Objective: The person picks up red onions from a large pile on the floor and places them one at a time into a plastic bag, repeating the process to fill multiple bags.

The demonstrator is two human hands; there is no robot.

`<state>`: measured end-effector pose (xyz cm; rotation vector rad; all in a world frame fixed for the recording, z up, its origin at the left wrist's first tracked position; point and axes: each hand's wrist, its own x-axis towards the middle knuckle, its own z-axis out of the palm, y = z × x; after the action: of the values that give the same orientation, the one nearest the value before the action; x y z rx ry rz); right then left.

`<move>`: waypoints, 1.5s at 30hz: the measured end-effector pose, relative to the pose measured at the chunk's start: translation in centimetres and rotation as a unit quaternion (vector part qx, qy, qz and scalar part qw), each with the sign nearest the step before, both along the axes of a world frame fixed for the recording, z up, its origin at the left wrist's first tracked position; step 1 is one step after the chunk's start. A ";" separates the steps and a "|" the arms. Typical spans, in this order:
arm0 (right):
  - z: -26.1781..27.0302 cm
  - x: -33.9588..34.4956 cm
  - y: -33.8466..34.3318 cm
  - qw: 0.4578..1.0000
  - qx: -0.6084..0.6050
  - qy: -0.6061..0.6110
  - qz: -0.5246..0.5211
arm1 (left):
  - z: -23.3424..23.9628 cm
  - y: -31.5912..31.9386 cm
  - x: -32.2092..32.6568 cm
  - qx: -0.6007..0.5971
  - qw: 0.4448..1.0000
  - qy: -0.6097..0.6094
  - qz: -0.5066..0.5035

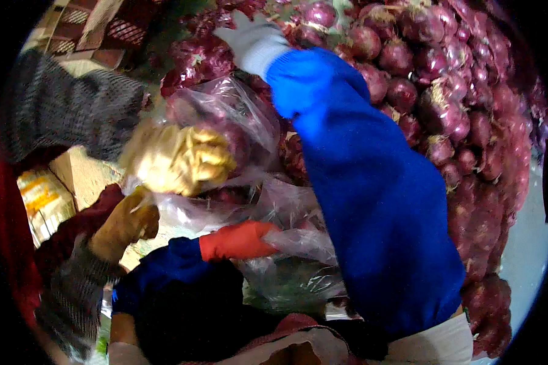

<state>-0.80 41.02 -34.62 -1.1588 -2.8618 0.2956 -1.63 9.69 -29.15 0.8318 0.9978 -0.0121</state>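
My right hand, in a pale grey glove, is stretched far forward among loose red onions. Its fingers are spread, and nothing shows in its grasp. Below it, my left hand in an orange-red glove grips the edge of a clear plastic bag. The fingertips are partly hidden by the film. Just beyond lies another clear bag with red onions inside, its surface crumpled and shiny.
A co-worker's yellow-gloved hand, blurred, is over the bagged onions. Their other gloved hand is close to my left. Red onions are heaped at the right, some in mesh sacks. Slatted crates stand far left.
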 end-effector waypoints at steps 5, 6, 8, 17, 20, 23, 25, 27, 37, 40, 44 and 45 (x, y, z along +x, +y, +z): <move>-5.7 -1.1 2.3 0.994 -0.086 -0.044 -0.042 | 0.2 0.6 -2.2 -0.029 0.998 -0.052 -0.023; -5.8 -1.3 2.2 0.994 -0.086 -0.039 -0.053 | 0.3 0.8 -2.2 -0.039 0.998 -0.046 -0.026; -5.5 -0.5 0.9 0.994 -0.100 -0.008 -0.045 | 0.7 1.4 -2.3 -0.054 0.997 -0.032 -0.035; 2.2 11.4 -4.0 0.690 -0.576 0.413 -0.145 | 0.4 -1.2 -1.6 0.021 0.996 -0.078 0.023; 9.5 17.8 -9.3 0.534 -0.739 0.406 -0.066 | 2.2 -0.2 -1.3 -0.019 0.999 -0.027 0.001; 17.2 22.8 -14.9 0.458 -0.823 0.331 0.057 | 3.2 0.2 0.4 0.007 0.998 0.055 -0.013; 17.5 25.1 -19.0 0.438 -0.854 0.253 0.125 | 3.4 0.5 1.3 0.031 0.999 0.013 0.017; 20.1 26.5 -21.9 0.492 -0.865 0.097 -0.017 | 4.9 0.9 1.9 0.064 0.998 0.006 0.018; 18.1 27.3 -20.8 0.759 -0.564 0.194 -0.261 | 5.8 0.4 1.8 0.056 0.991 0.121 -0.001; 12.1 26.6 -12.3 0.922 -0.206 0.245 -0.218 | 4.1 -0.3 1.9 0.094 0.993 0.074 -0.013; 3.7 24.7 -1.5 0.974 -0.051 -0.109 -0.191 | 4.5 1.2 1.9 0.029 0.996 0.083 -0.005; 2.6 23.6 -0.7 0.967 -0.067 -0.145 -0.197 | 4.4 0.9 1.7 0.005 0.996 0.090 0.006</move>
<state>22.82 40.29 -32.02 -1.9009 -2.7796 0.3260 0.10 10.64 -24.73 0.8448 1.1734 -0.0740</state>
